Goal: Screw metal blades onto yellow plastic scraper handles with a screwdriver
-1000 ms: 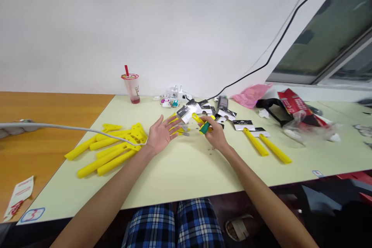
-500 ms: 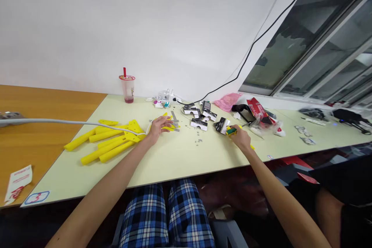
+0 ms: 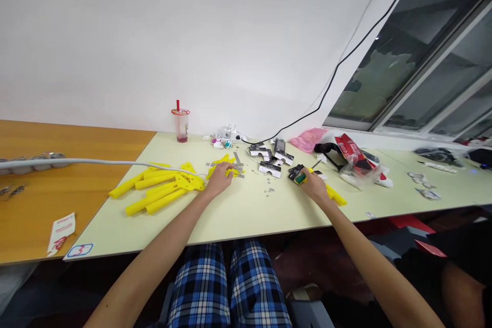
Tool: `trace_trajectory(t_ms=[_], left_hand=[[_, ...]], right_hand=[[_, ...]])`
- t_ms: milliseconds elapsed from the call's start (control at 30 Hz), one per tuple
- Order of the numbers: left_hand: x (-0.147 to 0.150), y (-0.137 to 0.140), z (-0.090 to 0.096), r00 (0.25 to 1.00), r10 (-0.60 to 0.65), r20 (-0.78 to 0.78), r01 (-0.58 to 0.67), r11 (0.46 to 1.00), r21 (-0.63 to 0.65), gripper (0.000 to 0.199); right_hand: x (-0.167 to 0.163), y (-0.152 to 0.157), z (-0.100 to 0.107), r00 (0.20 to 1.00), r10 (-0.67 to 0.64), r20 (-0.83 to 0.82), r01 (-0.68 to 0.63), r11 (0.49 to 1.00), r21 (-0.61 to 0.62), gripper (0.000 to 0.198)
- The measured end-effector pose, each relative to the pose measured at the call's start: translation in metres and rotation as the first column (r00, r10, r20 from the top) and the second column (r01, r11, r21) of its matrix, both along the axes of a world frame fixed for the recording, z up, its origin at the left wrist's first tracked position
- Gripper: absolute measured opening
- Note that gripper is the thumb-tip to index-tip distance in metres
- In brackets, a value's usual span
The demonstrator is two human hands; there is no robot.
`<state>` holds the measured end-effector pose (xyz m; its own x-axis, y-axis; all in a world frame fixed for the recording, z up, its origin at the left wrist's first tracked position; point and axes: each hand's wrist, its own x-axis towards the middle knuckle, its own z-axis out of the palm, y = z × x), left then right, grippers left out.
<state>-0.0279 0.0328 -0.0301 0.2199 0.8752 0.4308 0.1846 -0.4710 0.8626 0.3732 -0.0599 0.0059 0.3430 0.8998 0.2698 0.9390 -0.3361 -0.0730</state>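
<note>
My left hand (image 3: 220,180) rests over a small cluster of flat yellow pieces (image 3: 227,160) and thin grey metal strips (image 3: 236,158), its fingers loosely bent and touching a yellow piece. Part of that cluster is hidden under the fingers. My right hand (image 3: 314,185) is closed around a green-and-yellow item (image 3: 300,178), mostly covered by the fingers, so its kind is unclear. A black printed packet (image 3: 295,171) lies against these fingers. Behind the same hand a yellow tubular handle (image 3: 335,195) lies on the table. Several yellow handles with triangular heads (image 3: 165,189) are piled left of my left hand.
Black-and-white packets (image 3: 269,168) and tiny metal bits (image 3: 270,189) lie between my hands. A lidded cup (image 3: 181,125) stands by the wall. A white cable (image 3: 96,161) crosses the left side. To the right are a pink bag (image 3: 308,139) and a red package (image 3: 354,154).
The view has turned slightly left. My left fingers have come down and closer together over the yellow pieces. By my right hand, the packet has tilted to show its dark face.
</note>
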Motion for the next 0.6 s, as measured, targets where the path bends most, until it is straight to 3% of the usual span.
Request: trace_trajectory(t_ms=[200, 367, 467, 600], left_hand=[[0.001, -0.003, -0.001, 0.990, 0.010, -0.138, 0.004, 0.995, 0.098, 0.018], [-0.003, -0.028, 0.009, 0.975, -0.003, -0.220, 0.042, 0.984, 0.176, 0.020], [-0.030, -0.053, 0.017, 0.961, 0.047, -0.274, 0.017, 0.974, 0.228, 0.020], [-0.105, -0.080, 0.026, 0.846, 0.377, -0.378, -0.195, 0.878, 0.437, 0.021]], right_hand=[[-0.005, 0.026, -0.010, 0.990, 0.073, -0.120, -0.055, 0.987, 0.148, 0.035], [-0.028, 0.050, -0.014, 0.961, 0.200, -0.192, -0.123, 0.928, 0.352, 0.035], [-0.054, 0.067, -0.018, 0.911, 0.356, -0.207, -0.235, 0.862, 0.448, 0.030], [-0.082, 0.085, -0.030, 0.829, 0.513, -0.221, -0.336, 0.775, 0.536, 0.027]])
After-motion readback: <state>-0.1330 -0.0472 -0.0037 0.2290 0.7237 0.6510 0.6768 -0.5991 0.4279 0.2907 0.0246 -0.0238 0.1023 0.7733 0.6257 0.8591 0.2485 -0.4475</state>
